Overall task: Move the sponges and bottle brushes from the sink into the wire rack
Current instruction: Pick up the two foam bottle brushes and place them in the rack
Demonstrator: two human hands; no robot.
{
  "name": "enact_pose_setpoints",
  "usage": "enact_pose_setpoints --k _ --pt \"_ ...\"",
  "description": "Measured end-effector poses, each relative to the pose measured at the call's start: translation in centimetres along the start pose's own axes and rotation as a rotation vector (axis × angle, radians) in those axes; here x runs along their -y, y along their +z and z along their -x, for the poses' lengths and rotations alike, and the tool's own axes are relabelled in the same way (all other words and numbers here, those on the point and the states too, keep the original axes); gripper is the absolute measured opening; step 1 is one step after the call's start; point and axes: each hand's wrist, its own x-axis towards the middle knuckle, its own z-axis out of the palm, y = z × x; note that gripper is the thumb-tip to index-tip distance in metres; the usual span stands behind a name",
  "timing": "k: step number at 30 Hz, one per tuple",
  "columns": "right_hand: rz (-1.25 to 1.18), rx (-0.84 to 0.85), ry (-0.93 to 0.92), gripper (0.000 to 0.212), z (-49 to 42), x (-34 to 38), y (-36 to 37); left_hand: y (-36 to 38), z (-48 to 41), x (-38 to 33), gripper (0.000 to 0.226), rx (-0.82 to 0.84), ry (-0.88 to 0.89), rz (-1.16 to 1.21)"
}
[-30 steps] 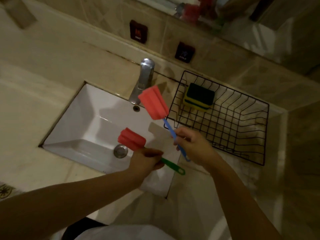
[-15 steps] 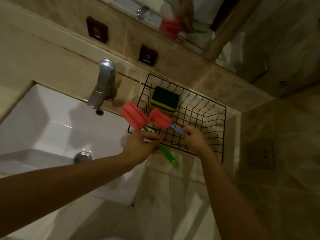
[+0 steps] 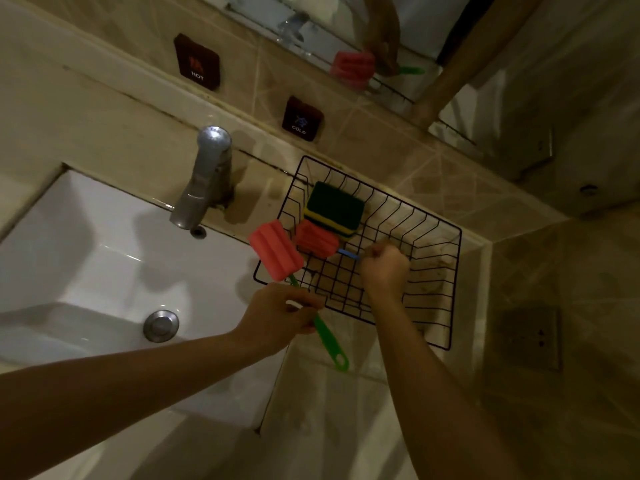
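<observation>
A black wire rack stands on the counter right of the white sink. A green and yellow sponge lies in its far left corner. My right hand is inside the rack, shut on the blue handle of a bottle brush whose red foam head rests against the sponge. My left hand grips the green handle of a second bottle brush. Its red foam head hovers just left of the rack's left edge, above the sink's right rim.
A metal tap stands behind the sink, and the drain plug sits in the basin. Dark HOT and COLD tags are on the tiled wall. A mirror above reflects a hand and brush.
My right hand has carried the blue-handled brush from above the sink down into the rack, beside the sponge. My left hand has lifted the green-handled brush out of the sink towards the rack.
</observation>
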Motion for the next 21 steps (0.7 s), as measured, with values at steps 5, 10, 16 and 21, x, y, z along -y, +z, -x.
enact_pose_setpoints --k 5,10,16,21 --pt "-0.365 0.705 -0.065 0.02 3.9 2.0 -4.0 1.3 -0.8 -0.3 0.013 0.037 0.04 -0.055" --pt "-0.247 0.905 -0.189 0.016 5.1 2.8 -7.3 3.0 -0.9 -1.0 0.012 0.155 0.16 -0.186" --pt "-0.24 0.898 -0.211 0.016 3.8 3.4 -10.1 3.1 -1.3 -1.7 0.027 0.161 0.204 -0.22" --pt "-0.052 0.633 -0.42 0.016 1.9 2.9 -8.2 1.1 -1.6 -0.3 0.025 0.067 0.16 -0.281"
